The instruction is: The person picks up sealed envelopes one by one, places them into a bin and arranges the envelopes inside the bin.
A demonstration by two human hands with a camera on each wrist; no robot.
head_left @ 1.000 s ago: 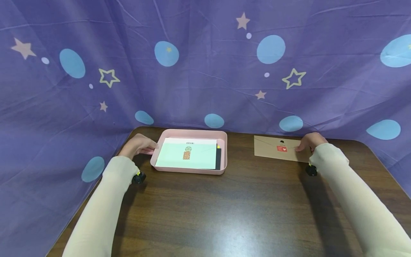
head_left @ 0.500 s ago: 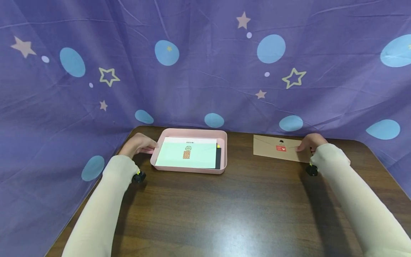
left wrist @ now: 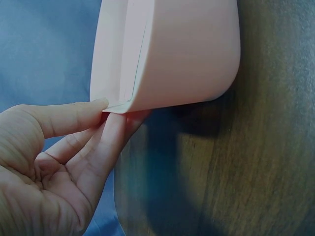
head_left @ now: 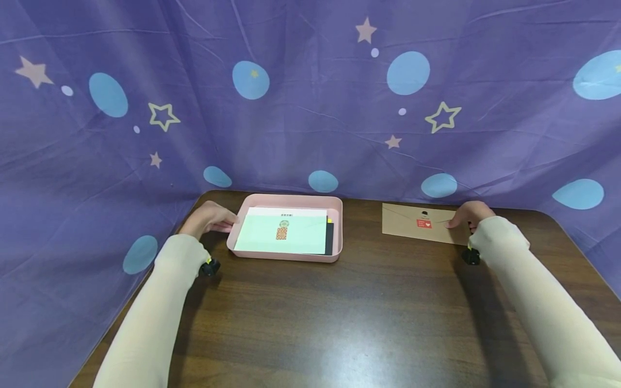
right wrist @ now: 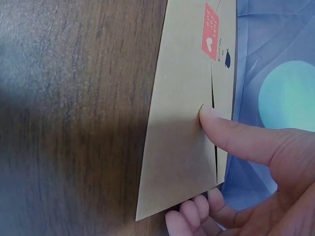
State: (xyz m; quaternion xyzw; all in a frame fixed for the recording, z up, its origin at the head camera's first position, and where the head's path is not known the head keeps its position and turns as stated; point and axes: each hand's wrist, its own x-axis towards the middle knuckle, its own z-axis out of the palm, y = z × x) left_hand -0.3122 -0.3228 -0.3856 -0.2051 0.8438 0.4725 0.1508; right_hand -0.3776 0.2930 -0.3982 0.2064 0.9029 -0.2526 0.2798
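Observation:
At the back left of the table lies a pink tray [head_left: 286,257], its left rim pinched between the thumb and fingers of my left hand [head_left: 211,218]. Inside it are a white and pale green card [head_left: 301,231] with a small orange print, and a dark item [head_left: 330,240] partly hidden beneath. My right hand [head_left: 469,214] grips the right end of a brown kraft envelope [head_left: 400,222], thumb on top and fingers at and under the edge, as the right wrist view shows. A red sticker [right wrist: 210,32] with a white heart is on the envelope's flap.
The dark wooden table [head_left: 310,312] has rounded back corners [head_left: 540,218]. Behind it hangs a purple curtain [head_left: 310,140] printed with stars and blue ovals, close to the back edge. A stretch of tabletop lies between tray and envelope.
The envelope has shifted very slightly left in the head view, with my right hand still on it. My left hand and the tray hold their places.

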